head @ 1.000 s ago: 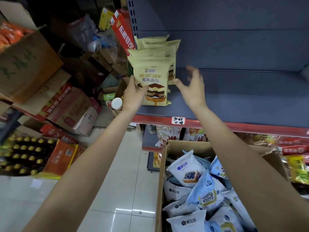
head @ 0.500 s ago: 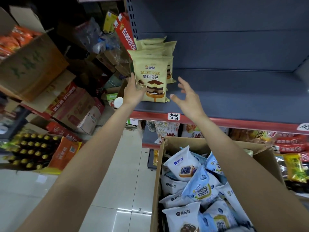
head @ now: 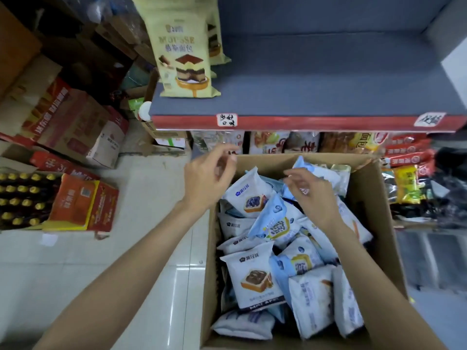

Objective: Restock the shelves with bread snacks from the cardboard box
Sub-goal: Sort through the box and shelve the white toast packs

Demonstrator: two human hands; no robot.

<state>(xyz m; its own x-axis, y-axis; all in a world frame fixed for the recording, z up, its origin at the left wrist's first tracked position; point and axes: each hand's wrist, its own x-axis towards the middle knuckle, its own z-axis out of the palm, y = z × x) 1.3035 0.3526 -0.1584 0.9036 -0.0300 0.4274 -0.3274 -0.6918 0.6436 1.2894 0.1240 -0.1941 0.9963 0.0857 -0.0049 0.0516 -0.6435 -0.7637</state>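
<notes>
Both hands have left the stocked mousse pack [head: 185, 59] on the shelf [head: 316, 79]; left hand [head: 208, 178] and right hand [head: 309, 195], fingers loosely curled and empty, hover over the snack packs [head: 255, 281] in the cardboard box [head: 371, 223], ready for the next pick

An open brown cardboard box [head: 379, 223] stands on the floor directly below the grey shelf [head: 316, 84] with its red front edge. The box is filled with a loose jumble of white and pale-blue bread snack packets [head: 255, 281]. On the shelf, at its left end, cream-yellow mousse bread packs [head: 184, 54] stand upright in a row, front to back.
</notes>
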